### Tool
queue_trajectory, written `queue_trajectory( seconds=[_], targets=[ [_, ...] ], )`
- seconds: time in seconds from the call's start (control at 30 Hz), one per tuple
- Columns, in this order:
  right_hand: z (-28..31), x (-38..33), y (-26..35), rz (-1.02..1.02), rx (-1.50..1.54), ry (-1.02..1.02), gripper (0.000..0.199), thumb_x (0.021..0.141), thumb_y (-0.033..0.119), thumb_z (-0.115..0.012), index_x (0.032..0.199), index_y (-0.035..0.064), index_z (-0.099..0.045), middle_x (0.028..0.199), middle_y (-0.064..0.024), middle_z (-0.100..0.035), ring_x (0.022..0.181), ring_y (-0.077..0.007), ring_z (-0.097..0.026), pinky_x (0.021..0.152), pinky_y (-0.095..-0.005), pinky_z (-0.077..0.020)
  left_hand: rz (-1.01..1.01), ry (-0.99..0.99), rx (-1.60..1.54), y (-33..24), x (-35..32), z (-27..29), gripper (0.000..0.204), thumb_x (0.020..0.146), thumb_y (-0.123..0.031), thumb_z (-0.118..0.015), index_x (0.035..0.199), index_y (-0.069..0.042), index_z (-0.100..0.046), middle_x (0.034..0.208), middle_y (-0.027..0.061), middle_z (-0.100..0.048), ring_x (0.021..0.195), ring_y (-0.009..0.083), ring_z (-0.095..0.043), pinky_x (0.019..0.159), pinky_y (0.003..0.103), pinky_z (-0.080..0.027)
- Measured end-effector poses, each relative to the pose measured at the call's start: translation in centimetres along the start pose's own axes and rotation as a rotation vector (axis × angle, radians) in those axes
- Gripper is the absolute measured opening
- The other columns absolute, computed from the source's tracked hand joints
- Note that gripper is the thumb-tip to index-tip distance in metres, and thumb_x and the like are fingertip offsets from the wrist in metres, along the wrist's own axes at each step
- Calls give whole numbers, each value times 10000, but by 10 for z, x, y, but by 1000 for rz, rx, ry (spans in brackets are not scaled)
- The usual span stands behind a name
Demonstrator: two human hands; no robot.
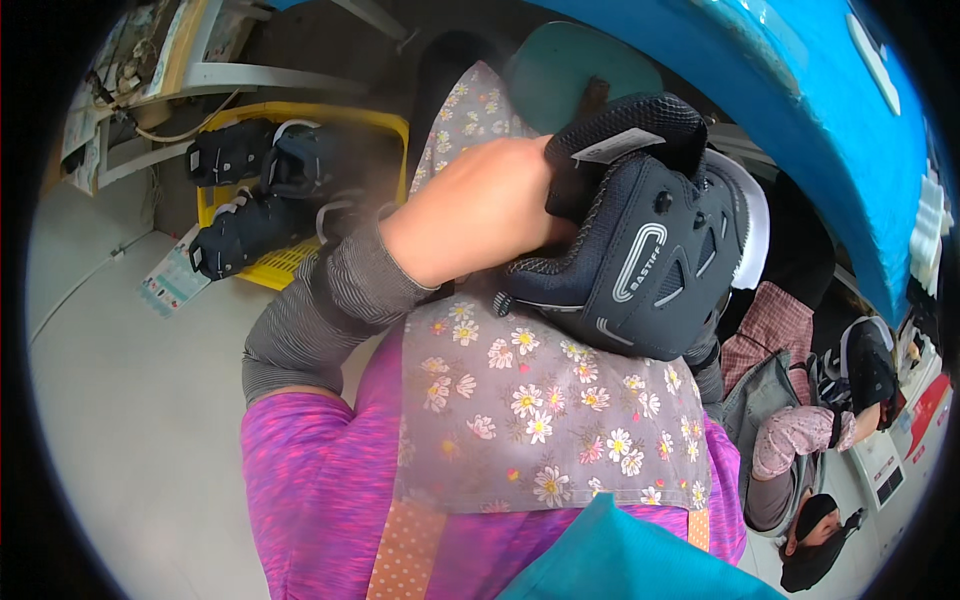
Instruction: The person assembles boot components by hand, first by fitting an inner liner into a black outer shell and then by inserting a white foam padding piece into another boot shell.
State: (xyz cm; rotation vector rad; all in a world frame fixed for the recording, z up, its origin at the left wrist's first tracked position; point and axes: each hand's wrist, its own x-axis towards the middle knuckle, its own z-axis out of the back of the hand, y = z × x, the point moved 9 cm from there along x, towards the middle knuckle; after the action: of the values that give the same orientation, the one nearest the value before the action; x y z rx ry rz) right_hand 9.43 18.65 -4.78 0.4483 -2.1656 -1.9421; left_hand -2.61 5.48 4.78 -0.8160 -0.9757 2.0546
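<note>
A black boot upper (655, 255) lies tilted over my lap, its padded collar toward my left and a white edge along its far right side. My left hand (490, 210) reaches into the ankle opening, closed at the collar and tongue, with the fingertips hidden inside. A pale label (620, 146) shows on the tongue. Behind the boot upper, my right hand is hidden; only a bit of its striped sleeve (705, 365) shows beside the apron (545, 400).
Several black shoe uppers (255, 220) fill a yellow basket (385, 122) at my left. A blue-covered table (740, 60) curves across the far right. A teal stool seat (560, 70) stands ahead. To the right, a co-worker (800, 450) sits holding a dark shoe (868, 365).
</note>
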Motion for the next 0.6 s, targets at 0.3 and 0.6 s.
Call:
queue_trajectory(
  seconds=[0.3,0.6],
  targets=[
    [-17,11,41,50,-522,-82,482,982,171,-482,1448,77,-403,1420,-115,-474,1283,-243,-491,1076,-377,-407,78,41,2,7,-1,-4,339,681,-133,-749,971,9,-645,871,226,-658,842,415,-633,742,463,-515],
    [-13,3,36,169,-520,-11,520,935,186,-576,1432,100,-449,1423,-87,-484,1280,-260,-497,1077,-377,-397,-45,-30,-83,7,-2,-4,396,674,0,-708,1057,12,-609,976,237,-645,909,422,-623,787,423,-515]
  ],
)
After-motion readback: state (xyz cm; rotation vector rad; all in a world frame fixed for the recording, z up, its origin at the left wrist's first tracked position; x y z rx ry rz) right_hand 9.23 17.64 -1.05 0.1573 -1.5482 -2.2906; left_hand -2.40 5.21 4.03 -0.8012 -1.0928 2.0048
